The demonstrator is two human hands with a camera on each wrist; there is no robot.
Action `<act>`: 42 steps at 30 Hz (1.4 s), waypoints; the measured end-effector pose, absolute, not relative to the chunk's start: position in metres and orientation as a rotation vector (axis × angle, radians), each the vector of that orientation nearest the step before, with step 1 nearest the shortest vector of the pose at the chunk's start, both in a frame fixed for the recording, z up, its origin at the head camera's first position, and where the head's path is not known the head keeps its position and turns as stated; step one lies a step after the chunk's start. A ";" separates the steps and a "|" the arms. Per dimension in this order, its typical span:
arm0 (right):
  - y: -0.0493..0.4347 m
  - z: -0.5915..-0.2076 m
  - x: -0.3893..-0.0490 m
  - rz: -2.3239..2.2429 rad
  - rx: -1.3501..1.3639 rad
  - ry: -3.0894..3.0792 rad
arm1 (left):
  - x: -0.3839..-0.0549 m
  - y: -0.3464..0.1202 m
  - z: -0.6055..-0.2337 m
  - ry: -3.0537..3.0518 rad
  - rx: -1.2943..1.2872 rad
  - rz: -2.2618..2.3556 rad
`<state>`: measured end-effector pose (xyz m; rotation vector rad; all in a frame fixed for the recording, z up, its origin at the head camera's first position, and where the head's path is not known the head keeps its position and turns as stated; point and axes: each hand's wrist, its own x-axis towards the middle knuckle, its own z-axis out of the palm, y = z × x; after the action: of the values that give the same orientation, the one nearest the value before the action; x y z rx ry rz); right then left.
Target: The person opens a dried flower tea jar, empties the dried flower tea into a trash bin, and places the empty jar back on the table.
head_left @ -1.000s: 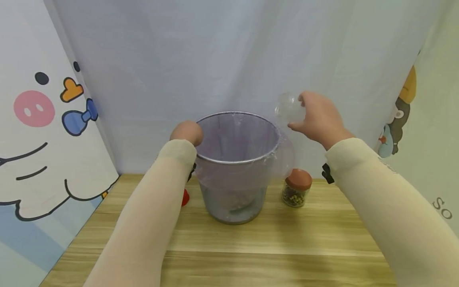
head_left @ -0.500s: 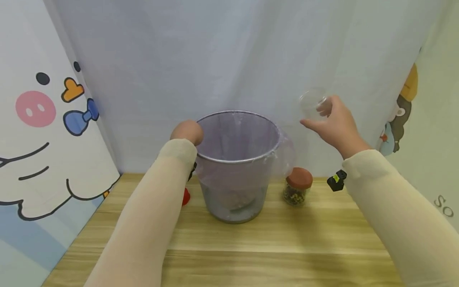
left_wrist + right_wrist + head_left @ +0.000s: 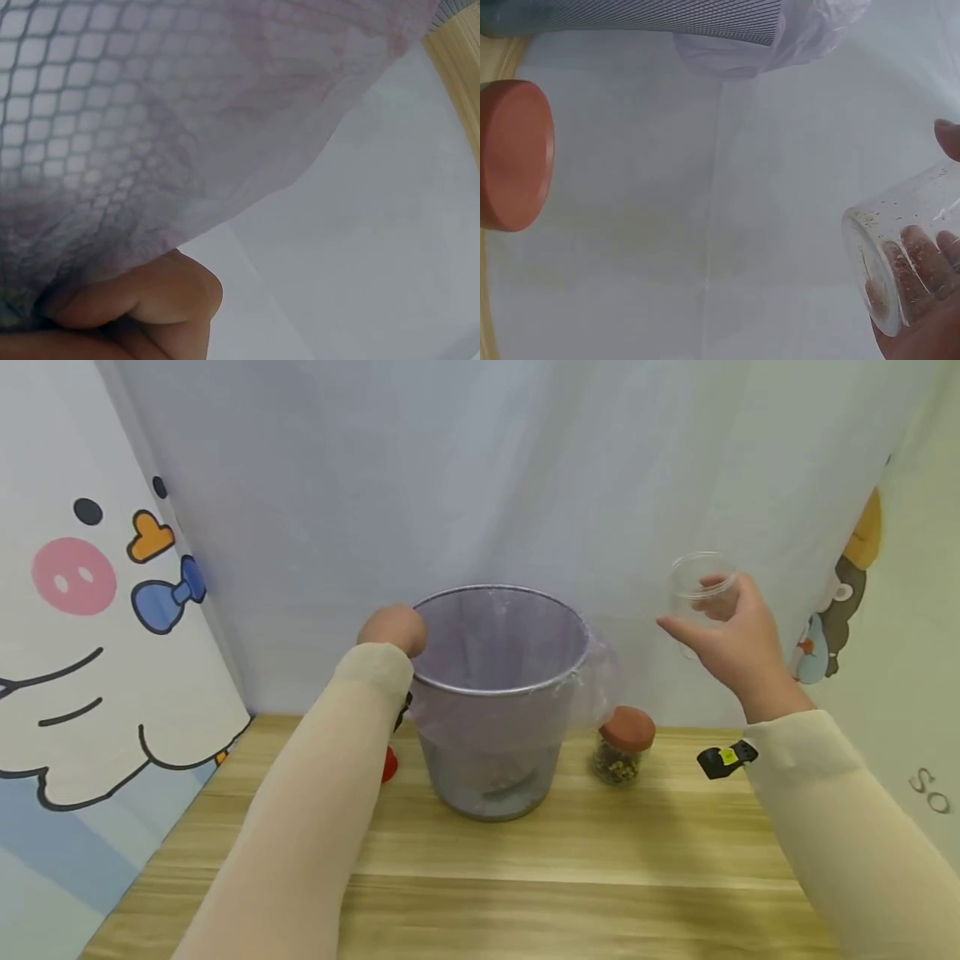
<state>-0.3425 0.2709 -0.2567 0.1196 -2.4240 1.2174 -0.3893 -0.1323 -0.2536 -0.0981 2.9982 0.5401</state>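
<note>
A mesh wastebasket lined with a thin lilac plastic bag stands upright on the table. My left hand grips its left rim, and in the left wrist view the curled fingers press against the bag over the mesh. To the right of the basket, my right hand holds a clear cup in the air, mouth up and slightly tilted. Small brown bits cling inside the cup in the right wrist view. How far the left fingers reach inside the basket is hidden.
A small glass jar with a reddish-brown lid and dry greenish contents stands right of the basket. Part of a red object shows behind the left forearm. A white curtain hangs behind the wooden table.
My right hand has carried the cup to the right, away from the basket, and the cup has turned from tilted to nearly upright. The left hand stays on the rim.
</note>
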 end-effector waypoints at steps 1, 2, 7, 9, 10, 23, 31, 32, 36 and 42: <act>0.270 -0.258 -0.344 1.238 0.131 -2.403 | -0.389 -0.135 -0.253 2.999 -0.103 0.533; 0.268 -0.259 -0.345 1.262 0.139 -2.382 | -0.388 -0.137 -0.253 3.000 -0.110 0.529; 0.267 -0.269 -0.348 1.395 0.147 -2.301 | -0.384 -0.140 -0.252 3.016 -0.119 0.511; 0.270 -0.275 -0.348 1.432 0.130 -2.281 | -0.383 -0.138 -0.251 3.022 -0.106 0.511; 0.272 -0.278 -0.348 1.448 0.126 -2.270 | -0.382 -0.137 -0.251 3.024 -0.104 0.517; 0.295 -0.332 -0.341 1.530 0.016 -2.215 | -0.380 -0.131 -0.253 2.994 -0.130 0.519; 0.298 -0.353 -0.341 1.731 0.038 -1.999 | -0.384 -0.130 -0.252 2.997 -0.119 0.497; 0.299 -0.356 -0.342 1.746 0.037 -1.985 | -0.384 -0.130 -0.252 2.997 -0.117 0.499; 0.302 -0.370 -0.346 1.744 0.012 -1.990 | -0.382 -0.131 -0.250 3.005 -0.117 0.506; 0.306 -0.388 -0.347 1.754 -0.052 -2.028 | -0.383 -0.129 -0.249 2.998 -0.131 0.557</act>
<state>-0.3473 0.3059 -0.3879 -0.0521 -2.0284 1.7544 -0.3833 -0.1294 -0.2493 -0.1314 2.9983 0.5574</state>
